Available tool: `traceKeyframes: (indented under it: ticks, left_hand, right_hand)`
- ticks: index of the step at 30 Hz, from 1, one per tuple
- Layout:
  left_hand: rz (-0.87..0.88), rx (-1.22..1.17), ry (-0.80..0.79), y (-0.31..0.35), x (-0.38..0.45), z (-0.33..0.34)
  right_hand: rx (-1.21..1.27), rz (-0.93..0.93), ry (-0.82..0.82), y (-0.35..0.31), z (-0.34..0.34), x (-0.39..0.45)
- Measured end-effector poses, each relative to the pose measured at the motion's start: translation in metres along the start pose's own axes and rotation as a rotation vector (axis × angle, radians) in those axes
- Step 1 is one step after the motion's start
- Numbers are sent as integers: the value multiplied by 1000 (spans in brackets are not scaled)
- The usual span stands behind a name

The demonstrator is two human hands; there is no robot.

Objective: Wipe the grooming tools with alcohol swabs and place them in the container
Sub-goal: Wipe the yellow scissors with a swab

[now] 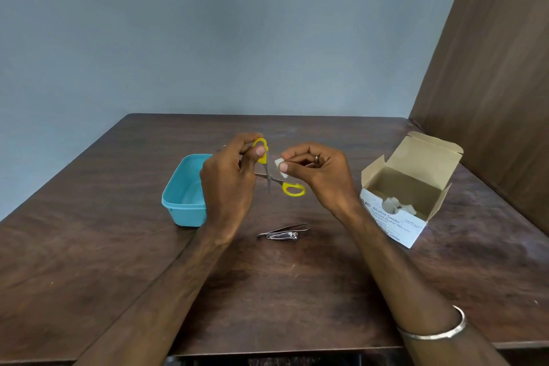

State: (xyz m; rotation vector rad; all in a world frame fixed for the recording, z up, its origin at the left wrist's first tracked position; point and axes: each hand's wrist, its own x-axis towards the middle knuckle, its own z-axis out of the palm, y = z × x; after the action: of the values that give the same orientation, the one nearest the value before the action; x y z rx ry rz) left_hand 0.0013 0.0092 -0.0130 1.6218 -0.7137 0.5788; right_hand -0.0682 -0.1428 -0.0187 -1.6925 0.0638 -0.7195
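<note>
Raised over the table (118,246), the left hand (228,181) grips the opened yellow-handled scissors (269,175) by one loop, while just right of it the right hand (318,172) pinches a white swab (279,164).

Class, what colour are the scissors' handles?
Yellow; the scissors show best in the head view.

Left hand (230,175) holds open yellow scissors (269,177); right hand (316,171) pinches a white swab (279,164) beside them.
</note>
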Motion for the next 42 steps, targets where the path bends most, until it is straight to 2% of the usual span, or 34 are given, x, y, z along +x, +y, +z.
traceKeyframes:
  ticks: [6,13,33,42]
  left_hand:
    - [11,96,-10,2,-1,-2]
    - [27,199,-48,4,-2,-2]
    - [94,346,-137,2,-4,1]
    - [99,360,-143,-2,-4,0]
  right_hand:
    - [-128,-2,-124,1,-1,0]
    - [-299,-77,-157,7,4,-4]
    - [-368,8,-203,2,6,-9]
    - [-401,122,-270,3,-4,-4]
